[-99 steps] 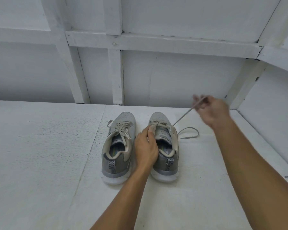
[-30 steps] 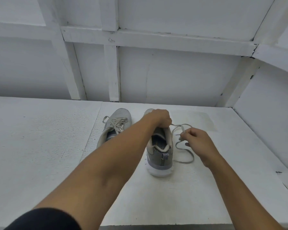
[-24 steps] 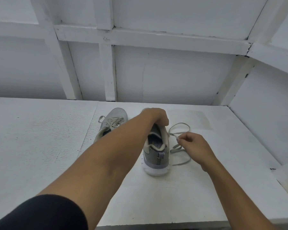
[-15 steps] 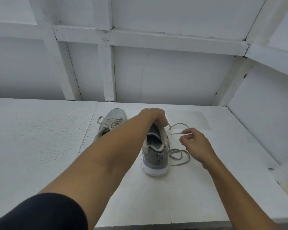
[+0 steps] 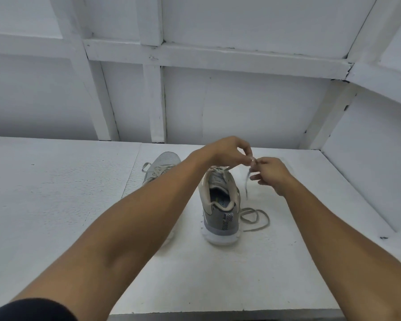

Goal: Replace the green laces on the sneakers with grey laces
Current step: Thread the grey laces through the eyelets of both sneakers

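Two grey sneakers stand on the white table, heels toward me. The right sneaker (image 5: 220,205) is partly laced with a grey lace (image 5: 256,216), whose loose end coils on the table beside its heel. My left hand (image 5: 227,151) and my right hand (image 5: 272,173) meet above the shoe's toe, both pinching the lace near its tip. A stretch of lace hangs down from my right hand. The left sneaker (image 5: 161,166), laced, is largely hidden behind my left forearm.
The white table (image 5: 56,193) ends at a front edge near the bottom of the view. A white panelled wall (image 5: 241,107) rises right behind the shoes, and a side wall closes in on the right.
My left hand has let go of the right sneaker's tongue and risen to meet my right hand. My right hand has lifted the lace tip up toward it.
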The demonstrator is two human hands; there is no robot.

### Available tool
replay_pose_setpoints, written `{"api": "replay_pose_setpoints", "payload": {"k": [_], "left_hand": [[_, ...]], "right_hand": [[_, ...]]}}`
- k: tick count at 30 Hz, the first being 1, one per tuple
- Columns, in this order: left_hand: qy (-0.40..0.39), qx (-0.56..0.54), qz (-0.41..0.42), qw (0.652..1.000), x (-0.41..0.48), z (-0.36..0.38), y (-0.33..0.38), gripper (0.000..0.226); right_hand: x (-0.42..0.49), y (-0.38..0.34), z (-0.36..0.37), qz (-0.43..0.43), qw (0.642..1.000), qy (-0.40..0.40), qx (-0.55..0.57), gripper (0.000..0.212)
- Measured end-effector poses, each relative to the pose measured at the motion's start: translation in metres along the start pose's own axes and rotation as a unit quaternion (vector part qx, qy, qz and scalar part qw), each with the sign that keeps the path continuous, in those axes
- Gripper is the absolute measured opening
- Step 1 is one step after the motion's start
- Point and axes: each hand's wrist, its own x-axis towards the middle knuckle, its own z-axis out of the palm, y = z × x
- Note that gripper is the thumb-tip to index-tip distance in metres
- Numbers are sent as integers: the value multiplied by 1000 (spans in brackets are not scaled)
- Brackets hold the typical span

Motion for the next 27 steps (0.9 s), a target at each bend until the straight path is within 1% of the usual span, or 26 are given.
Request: {"api": "replay_pose_setpoints", "payload": {"k": [2,4,7,9,10,12,14,15,17,18,19,21,23,25,27], "left_hand": [[4,-1,-7,1000,-8,-1,-5,5],[4,-1,-3,1000,-15,3,-11,3],[26,15,12,999,-22,12,-17,3],[47,59,21,997,-25,20,-17,3],[50,90,19,995,-28,23,-16,8],[47,118,-8,992,-32,27,-16,15],[62,109,-32,992,-35,28,-22,29],[94,86,-44,991,-37,30,-26,38],[193,-19,-85,977,-42,33,-33,47],[236,-78,-114,962,-46,35,-36,45],[260,-124,-149,946,-50,39,-40,43],[273,-166,-198,927,-56,49,-49,40],[282,-194,-211,916,-59,59,-56,38],[298,-217,-204,907,-60,66,-58,35],[316,-216,-188,904,-61,69,-57,32]], "right_hand": [[7,-4,-9,28,999,15,41,18],[12,-10,-17,51,991,23,121,17],[19,-21,-25,58,955,25,291,8],[25,-29,-28,57,927,38,368,14],[27,-33,-30,59,919,46,386,16],[30,-40,-33,60,921,64,380,16],[31,-44,-36,51,931,67,355,15],[31,-46,-37,44,937,60,342,13],[28,-51,-37,29,950,31,308,11],[26,-54,-35,23,956,15,291,13],[24,-56,-33,18,962,3,274,15],[21,-60,-26,6,971,-10,237,20],[18,-64,-16,-4,980,-18,198,19],[14,-66,-3,-15,985,-23,170,14],[10,-64,13,-27,990,-17,139,13]]}}
